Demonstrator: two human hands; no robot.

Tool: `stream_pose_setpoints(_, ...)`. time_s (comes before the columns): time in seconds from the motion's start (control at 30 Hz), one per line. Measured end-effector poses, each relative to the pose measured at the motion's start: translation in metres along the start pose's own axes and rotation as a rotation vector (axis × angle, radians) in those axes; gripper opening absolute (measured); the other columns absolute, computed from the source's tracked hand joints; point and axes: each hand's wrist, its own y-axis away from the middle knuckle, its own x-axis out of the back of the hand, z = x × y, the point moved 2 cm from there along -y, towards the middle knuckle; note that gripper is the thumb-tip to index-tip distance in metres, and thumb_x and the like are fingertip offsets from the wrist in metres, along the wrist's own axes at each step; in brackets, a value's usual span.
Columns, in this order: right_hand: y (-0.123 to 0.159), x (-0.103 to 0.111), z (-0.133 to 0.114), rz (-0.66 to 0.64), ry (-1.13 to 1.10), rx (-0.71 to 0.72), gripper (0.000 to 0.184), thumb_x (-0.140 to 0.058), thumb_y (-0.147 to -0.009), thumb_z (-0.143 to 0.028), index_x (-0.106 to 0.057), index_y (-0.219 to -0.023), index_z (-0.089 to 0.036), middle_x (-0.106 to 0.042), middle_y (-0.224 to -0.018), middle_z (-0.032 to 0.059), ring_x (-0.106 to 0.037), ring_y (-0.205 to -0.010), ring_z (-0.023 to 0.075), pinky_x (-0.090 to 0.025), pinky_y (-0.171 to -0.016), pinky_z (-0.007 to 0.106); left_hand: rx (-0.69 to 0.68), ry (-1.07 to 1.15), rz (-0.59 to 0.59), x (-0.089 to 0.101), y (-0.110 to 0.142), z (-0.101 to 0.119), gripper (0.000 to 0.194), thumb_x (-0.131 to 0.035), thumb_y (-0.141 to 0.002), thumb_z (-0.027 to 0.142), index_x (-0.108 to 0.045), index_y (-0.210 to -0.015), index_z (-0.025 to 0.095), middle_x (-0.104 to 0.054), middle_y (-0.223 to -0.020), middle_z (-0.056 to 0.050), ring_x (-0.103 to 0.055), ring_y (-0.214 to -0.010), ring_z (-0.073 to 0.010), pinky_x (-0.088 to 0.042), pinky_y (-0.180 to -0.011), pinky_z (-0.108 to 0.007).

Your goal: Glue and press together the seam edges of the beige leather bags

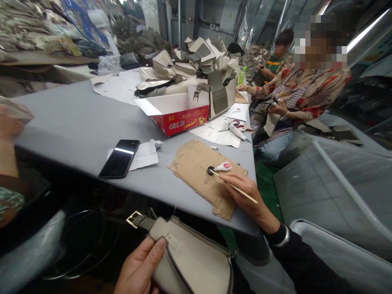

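Note:
My left hand grips a beige leather bag piece with a gold buckle strap, held low below the table edge. My right hand pinches a thin wooden stick, its tip touching a dark blob of glue on a piece of cardboard. A small white glue tube with a red label lies beside that blob.
A black phone lies on white paper on the grey table. A red and white box and stacked beige bag parts stand further back. Scissors lie to the right, where two people sit working.

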Motion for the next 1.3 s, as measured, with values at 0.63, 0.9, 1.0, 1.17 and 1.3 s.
stream_pose_setpoints(0.63,0.049,-0.036,-0.078,-0.074,-1.017,-0.715,0.014,-0.082,-0.086,-0.036,-0.083,-0.093,-0.025,-0.08,-0.089,0.0044,-0.075,-0.084,0.0196,-0.06,-0.08,0.029,-0.08,-0.064,-0.197,0.009,0.013,0.0,0.048,-0.074,-0.086,0.057,-0.069,-0.108,0.014,-0.053,-0.057,0.005,-0.032,-0.035,-0.0032,-0.029,-0.029,-0.011)
stream_pose_setpoints(0.9,0.064,-0.053,-0.083,-0.227,-1.062,-0.815,0.015,-0.083,-0.083,-0.039,-0.083,-0.09,-0.025,-0.079,-0.09,0.0037,-0.069,-0.082,0.0165,-0.053,-0.075,0.024,-0.092,-0.07,-0.182,0.013,0.024,-0.003,0.046,-0.073,-0.088,0.055,-0.072,-0.107,0.014,-0.05,-0.053,0.006,-0.031,-0.033,-0.0021,-0.025,-0.031,-0.011)
stream_pose_setpoints(1.0,0.066,-0.053,-0.085,-0.261,-1.046,-0.81,0.014,-0.082,-0.085,-0.039,-0.083,-0.091,-0.026,-0.079,-0.093,0.0031,-0.069,-0.084,0.0164,-0.052,-0.077,0.024,-0.092,-0.065,-0.186,0.012,0.025,-0.002,0.046,-0.074,-0.087,0.055,-0.072,-0.106,0.014,-0.051,-0.053,0.006,-0.031,-0.034,-0.002,-0.026,-0.031,-0.011)
stream_pose_setpoints(1.17,0.063,-0.054,-0.089,-0.265,-1.025,-0.696,0.01,-0.079,-0.088,-0.033,-0.083,-0.094,-0.027,-0.078,-0.096,0.0036,-0.068,-0.087,0.0177,-0.053,-0.079,0.026,-0.101,-0.081,-0.189,0.012,0.026,-0.003,0.047,-0.075,-0.086,0.057,-0.073,-0.105,0.014,-0.053,-0.055,0.005,-0.034,-0.035,-0.0024,-0.03,-0.032,-0.011)
stream_pose_setpoints(1.3,0.061,-0.055,-0.092,-0.248,-1.04,-0.585,0.009,-0.077,-0.09,-0.03,-0.083,-0.094,-0.025,-0.077,-0.098,0.005,-0.069,-0.091,0.0189,-0.055,-0.082,0.028,-0.098,-0.068,-0.17,0.013,0.026,-0.005,0.048,-0.075,-0.085,0.057,-0.072,-0.106,0.014,-0.054,-0.056,0.005,-0.034,-0.035,-0.0026,-0.03,-0.032,-0.011)
